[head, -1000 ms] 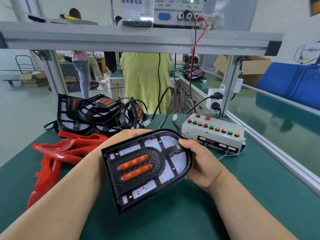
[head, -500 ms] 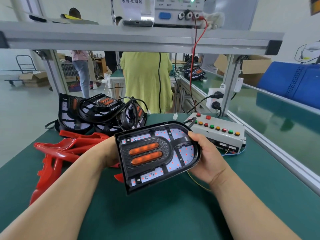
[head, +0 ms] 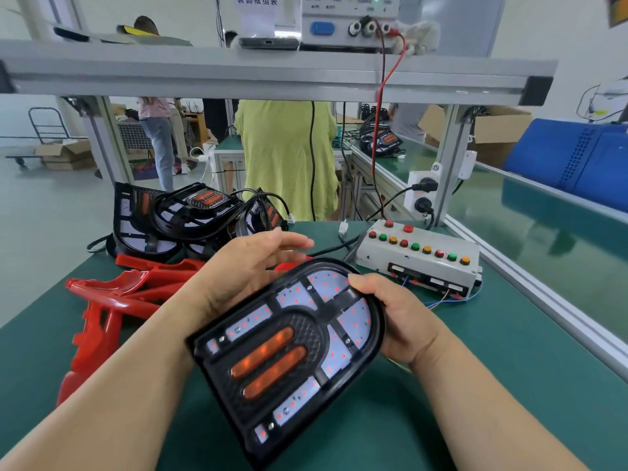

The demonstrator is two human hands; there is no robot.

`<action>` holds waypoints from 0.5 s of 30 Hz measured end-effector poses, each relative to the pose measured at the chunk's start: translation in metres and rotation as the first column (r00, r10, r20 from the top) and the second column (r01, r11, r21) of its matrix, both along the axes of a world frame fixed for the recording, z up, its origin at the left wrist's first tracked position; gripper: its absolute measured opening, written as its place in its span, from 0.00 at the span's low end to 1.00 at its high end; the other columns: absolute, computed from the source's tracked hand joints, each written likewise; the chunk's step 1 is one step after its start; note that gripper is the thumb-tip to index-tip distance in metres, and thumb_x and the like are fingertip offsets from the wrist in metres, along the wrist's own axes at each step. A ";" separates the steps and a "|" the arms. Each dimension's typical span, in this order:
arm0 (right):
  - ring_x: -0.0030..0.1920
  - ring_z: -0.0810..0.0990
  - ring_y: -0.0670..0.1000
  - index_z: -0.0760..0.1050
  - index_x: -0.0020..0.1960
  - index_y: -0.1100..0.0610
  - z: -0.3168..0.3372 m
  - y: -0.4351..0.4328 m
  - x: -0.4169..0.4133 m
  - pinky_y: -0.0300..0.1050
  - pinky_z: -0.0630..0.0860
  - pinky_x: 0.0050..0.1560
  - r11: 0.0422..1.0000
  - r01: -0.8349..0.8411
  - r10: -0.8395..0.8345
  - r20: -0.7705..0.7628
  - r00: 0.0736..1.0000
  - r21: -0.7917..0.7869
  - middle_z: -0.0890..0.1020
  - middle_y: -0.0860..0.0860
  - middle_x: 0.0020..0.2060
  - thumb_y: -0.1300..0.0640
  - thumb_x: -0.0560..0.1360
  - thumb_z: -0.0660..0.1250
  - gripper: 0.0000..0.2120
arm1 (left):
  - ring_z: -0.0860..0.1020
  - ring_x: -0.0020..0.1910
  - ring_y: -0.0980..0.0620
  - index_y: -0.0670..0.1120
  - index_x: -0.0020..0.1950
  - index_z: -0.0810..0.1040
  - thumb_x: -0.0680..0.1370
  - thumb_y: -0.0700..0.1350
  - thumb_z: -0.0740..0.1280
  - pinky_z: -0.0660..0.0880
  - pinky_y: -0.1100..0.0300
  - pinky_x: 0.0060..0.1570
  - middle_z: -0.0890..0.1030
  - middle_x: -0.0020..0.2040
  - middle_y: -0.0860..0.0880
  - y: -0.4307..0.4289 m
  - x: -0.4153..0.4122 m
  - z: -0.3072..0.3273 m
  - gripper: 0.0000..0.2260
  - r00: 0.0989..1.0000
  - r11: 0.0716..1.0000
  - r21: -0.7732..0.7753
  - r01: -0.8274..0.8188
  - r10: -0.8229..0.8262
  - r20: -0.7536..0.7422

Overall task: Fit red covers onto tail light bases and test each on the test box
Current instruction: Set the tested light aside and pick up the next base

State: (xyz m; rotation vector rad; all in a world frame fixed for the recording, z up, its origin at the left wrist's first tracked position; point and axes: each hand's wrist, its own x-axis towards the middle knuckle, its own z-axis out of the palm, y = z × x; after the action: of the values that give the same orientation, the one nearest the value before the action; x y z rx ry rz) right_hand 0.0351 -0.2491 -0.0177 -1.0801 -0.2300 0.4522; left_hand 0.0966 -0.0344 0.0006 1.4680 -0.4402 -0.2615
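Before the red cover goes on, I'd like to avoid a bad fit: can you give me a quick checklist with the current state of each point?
1. Tail light base held firmly: ok, the right hand grips its rounded end.
2. Left hand free to fetch a cover: ok, open, fingers spread above the base.
3. Red covers within reach: ok, piled on the mat to the left.
4. Base face clear of a cover: ok, the boards and amber lenses are bare.
5. Base lit: ok, red dots glow on the boards.
6. Base plugged into the test box: cannot tell, the lead is hidden.
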 end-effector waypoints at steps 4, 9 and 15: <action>0.50 0.85 0.54 0.85 0.52 0.59 0.001 0.005 -0.004 0.47 0.80 0.52 0.996 -0.085 0.085 0.006 0.996 -0.022 0.86 0.57 0.51 0.54 0.73 0.62 0.17 | 0.75 0.68 0.43 0.42 0.70 0.75 0.81 0.46 0.63 0.75 0.52 0.65 0.74 0.69 0.37 -0.008 -0.010 0.007 0.19 0.990 0.991 0.014 0.131 -0.132 0.041; 0.48 0.85 0.53 0.83 0.53 0.61 0.000 0.007 -0.004 0.45 0.81 0.50 0.994 -0.107 0.107 0.006 0.994 -0.018 0.86 0.56 0.49 0.55 0.73 0.61 0.16 | 0.73 0.70 0.55 0.53 0.69 0.75 0.79 0.55 0.62 0.68 0.54 0.72 0.78 0.68 0.55 -0.021 -0.011 0.011 0.19 0.945 0.926 0.290 0.242 -0.293 0.147; 0.50 0.85 0.53 0.86 0.50 0.58 -0.003 0.007 -0.002 0.48 0.81 0.54 0.996 -0.074 0.074 0.007 0.997 -0.041 0.86 0.56 0.50 0.53 0.73 0.62 0.16 | 0.74 0.69 0.43 0.50 0.71 0.75 0.77 0.62 0.66 0.75 0.50 0.63 0.77 0.69 0.42 -0.024 -0.010 0.004 0.27 0.887 0.883 -0.121 0.453 -0.460 -0.035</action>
State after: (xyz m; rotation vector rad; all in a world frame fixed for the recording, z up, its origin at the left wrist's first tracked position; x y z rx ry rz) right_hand 0.0329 -0.2422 -0.0210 -1.1162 -0.2696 0.5208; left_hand 0.0861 -0.0588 0.0049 1.2282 -0.7391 -0.6491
